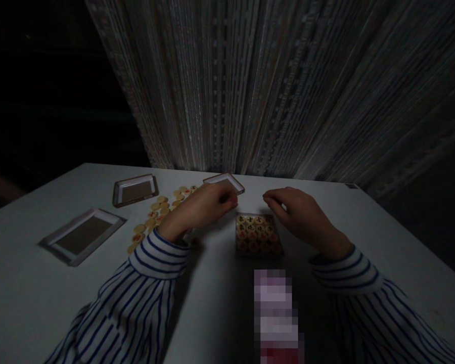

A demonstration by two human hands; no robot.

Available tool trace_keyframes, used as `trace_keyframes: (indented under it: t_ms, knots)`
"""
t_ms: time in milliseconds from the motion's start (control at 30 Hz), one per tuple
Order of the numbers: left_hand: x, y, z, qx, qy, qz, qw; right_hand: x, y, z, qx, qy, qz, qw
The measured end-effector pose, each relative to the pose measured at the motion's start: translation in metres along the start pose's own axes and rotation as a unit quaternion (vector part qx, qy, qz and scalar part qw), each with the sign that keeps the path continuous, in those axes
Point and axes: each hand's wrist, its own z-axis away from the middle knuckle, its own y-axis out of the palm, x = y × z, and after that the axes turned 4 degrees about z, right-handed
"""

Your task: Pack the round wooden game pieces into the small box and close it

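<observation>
A square tray filled with rows of Chinese chess pieces (255,233) sits in front of me, with black characters in the far rows and red in the near ones. My left hand (208,203) hovers beyond its left corner, fingers curled closed; whatever they hold, if anything, is hidden. Over the tray's far right side is my right hand (299,211), thumb and fingertips drawn together, with nothing visible between them. Loose round chess pieces (160,206) lie spread to the left, partly covered by my left wrist.
Two shallow, pale-rimmed trays stand on the left, a larger one (79,236) near and a smaller one (135,189) behind it. Another tray or lid (223,181) lies at the back beyond my left hand. A string curtain (227,91) hangs behind the white table (367,227). The light is dim.
</observation>
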Motion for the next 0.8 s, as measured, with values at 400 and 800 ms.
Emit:
trace_keyframes:
  t_ms: [400,800]
  knots:
    - [0.012,-0.051,0.023,-0.121,-0.018,-0.004,0.993,0.011,-0.006,-0.003,-0.069,0.020,-0.084,0.994]
    - [0.090,-0.077,0.034,-0.124,-0.127,-0.086,0.980,0.027,0.012,-0.059,0.029,-0.060,-0.083,0.994]
